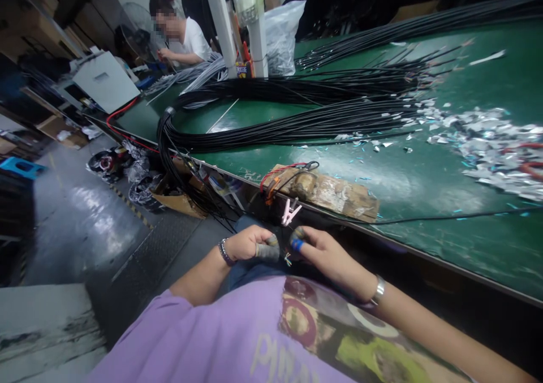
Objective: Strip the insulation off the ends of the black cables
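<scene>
My left hand (pixel 258 245), with grey covers on its fingertips, is closed in front of my lap. My right hand (pixel 318 248) is closed in a pinch close by, with blue tape round a finger. Thin coloured wires (pixel 288 259) with loose ends show in the gap between the hands, at a cable end that my left hand seems to grip. What sits inside the right fingertips is hidden. Just above the hands, a pink clothes peg (pixel 291 212) is at the table edge, beside a wooden block (pixel 345 197) with red and black leads (pixel 282 173) on it.
Bundles of black cables (pixel 271 125) lie along the green table (pixel 407 185) and hang over its edge into a cardboard box (pixel 180 199). Foil scraps (pixel 487 145) are heaped at right. A person (pixel 189 41) in a white top works at the far end, near a white machine (pixel 106 80).
</scene>
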A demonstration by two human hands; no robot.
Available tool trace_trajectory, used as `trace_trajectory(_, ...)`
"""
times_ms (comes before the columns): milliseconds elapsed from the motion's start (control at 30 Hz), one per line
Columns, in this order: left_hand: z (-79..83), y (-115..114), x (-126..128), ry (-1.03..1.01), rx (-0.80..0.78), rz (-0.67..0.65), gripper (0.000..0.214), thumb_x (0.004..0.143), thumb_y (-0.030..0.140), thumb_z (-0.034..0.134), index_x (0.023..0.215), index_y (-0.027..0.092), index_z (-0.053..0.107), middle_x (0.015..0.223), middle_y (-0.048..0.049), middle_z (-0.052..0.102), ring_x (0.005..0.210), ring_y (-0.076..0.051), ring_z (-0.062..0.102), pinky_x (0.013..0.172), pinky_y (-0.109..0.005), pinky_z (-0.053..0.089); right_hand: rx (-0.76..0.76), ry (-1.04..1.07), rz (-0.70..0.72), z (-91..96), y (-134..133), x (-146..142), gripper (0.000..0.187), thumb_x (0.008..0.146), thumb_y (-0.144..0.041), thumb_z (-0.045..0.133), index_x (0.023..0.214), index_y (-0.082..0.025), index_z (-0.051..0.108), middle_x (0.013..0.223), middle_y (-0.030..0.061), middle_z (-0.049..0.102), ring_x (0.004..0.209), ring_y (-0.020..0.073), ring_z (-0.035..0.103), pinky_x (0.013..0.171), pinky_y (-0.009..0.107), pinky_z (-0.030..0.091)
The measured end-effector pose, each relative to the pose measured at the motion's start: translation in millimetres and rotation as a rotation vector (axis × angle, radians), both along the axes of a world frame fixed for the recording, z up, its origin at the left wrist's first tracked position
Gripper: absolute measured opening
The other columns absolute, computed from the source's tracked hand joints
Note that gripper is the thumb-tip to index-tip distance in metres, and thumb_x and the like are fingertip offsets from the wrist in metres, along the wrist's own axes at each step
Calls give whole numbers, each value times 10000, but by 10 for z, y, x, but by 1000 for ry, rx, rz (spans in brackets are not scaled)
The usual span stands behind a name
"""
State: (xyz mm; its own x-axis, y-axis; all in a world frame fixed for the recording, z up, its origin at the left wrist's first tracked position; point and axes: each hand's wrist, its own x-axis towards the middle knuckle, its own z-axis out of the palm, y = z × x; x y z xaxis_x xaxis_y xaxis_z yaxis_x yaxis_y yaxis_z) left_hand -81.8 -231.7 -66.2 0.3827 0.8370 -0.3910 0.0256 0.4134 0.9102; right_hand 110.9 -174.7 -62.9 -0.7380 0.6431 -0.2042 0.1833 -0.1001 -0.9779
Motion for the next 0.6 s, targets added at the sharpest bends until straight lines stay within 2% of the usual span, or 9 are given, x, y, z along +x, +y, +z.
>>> trace_trajectory(67,8,2,-17,15,22,-1,476,507,504,815,617,91,605,563,4,533,532,-75,444,550,-210,400,-91,-20,-88,3,0,14,372,730,-545,568,635,-198,476,561,-38,461,509,98,362,481,243,305)
trace_trajectory(100,8,4,-19,20,30,0,471,507,497,817,622,91,608,572,1,538,542,-79,451,558,-213,406,-124,-28,-88,16,-3,21,401,723,-577,565,629,-197,481,549,-39,463,493,93,349,468,241,287)
trace_trajectory(233,-25,17,1,33,32,13,478,514,511,808,638,92,613,603,-8,557,573,-90,468,577,-218,416,-150,-69,79,77,-38,-2,409,660,-570,642,597,-189,507,522,-41,470,485,88,337,460,241,265)
trace_trajectory(300,-48,23,12,46,27,17,482,519,521,800,622,95,600,584,4,540,553,-78,446,552,-205,396,-132,-69,97,74,-51,-38,388,622,-526,679,573,-191,490,524,-51,446,503,89,340,472,239,278)
trace_trajectory(367,-62,20,15,54,19,13,488,518,529,796,610,97,589,564,14,526,535,-69,431,535,-198,380,-94,-66,34,48,-47,-66,354,612,-488,674,567,-193,483,540,-50,445,521,95,358,491,243,304)
trace_trajectory(467,-52,2,1,47,-6,-5,501,504,539,800,610,96,592,555,10,533,524,-70,439,530,-200,376,-32,-82,-159,18,-13,-64,319,627,-474,642,584,-198,488,553,-37,472,533,110,398,515,259,347)
trace_trajectory(533,-24,-10,-16,29,1,23,512,501,554,798,608,94,599,559,-3,550,528,-76,459,540,-206,385,-47,-66,-258,28,11,-41,353,645,-515,633,592,-205,472,538,-39,469,508,107,394,496,257,346)
trace_trajectory(600,11,-10,-35,-3,39,101,530,503,582,786,605,95,605,557,-14,561,528,-82,474,545,-211,386,-111,-20,-258,59,28,-27,431,665,-604,607,586,-209,454,503,-50,439,456,88,342,448,242,302)
